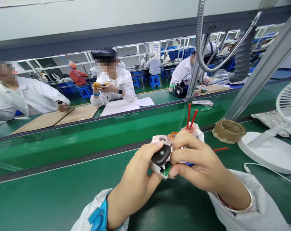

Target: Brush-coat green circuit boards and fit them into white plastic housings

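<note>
My left hand (136,175) is closed around a small electronic device with a black rounded cover (161,156) and a white housing. A green circuit board (166,168) shows at the device's open lower side. The fingers of my right hand (203,162) are bent and pinched against the device's right edge, gripping it there. Whether a smaller part sits between those fingertips is hidden. Just beyond my hands stand small containers (160,138), partly covered, with two red sticks (189,116) rising from them.
A roll of brown tape (228,131) and a white fan (263,150) with its cable stand at the right. Past the sunken green conveyor (87,138), co-workers (116,80) in white coats sit at the opposite bench. A metal post (263,61) slants down at the right.
</note>
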Demonstrator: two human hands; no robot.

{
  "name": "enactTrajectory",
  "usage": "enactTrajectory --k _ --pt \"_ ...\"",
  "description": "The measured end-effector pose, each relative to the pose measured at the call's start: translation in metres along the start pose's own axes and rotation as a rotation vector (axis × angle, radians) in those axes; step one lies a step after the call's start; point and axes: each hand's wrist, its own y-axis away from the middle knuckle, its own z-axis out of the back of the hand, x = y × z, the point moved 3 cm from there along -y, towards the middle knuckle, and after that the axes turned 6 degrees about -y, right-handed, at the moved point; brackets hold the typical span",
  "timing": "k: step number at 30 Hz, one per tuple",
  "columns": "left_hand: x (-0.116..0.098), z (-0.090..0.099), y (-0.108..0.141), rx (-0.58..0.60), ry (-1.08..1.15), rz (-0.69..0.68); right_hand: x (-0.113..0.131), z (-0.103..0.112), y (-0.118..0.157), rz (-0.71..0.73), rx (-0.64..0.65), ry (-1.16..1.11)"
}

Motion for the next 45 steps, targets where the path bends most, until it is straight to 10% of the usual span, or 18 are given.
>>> enactTrajectory --k 13,29,39,45 --pt "0.002 0.0 0.002 0.009 0.016 0.004 0.002 -0.005 -0.001 0.087 -0.039 -0.08" --pt "0.036 -0.016 -0.009 -0.129 0.786 0.705 -0.015 -0.001 0.004 -0.307 -0.108 -0.102" --pt "0.048 -0.029 -0.011 -0.173 0.969 0.807 -0.046 -0.058 0.012 -0.758 0.242 -0.465" --pt "0.052 -0.027 -0.009 -0.185 0.944 0.911 -0.051 -0.095 0.025 -0.98 0.055 -0.768"
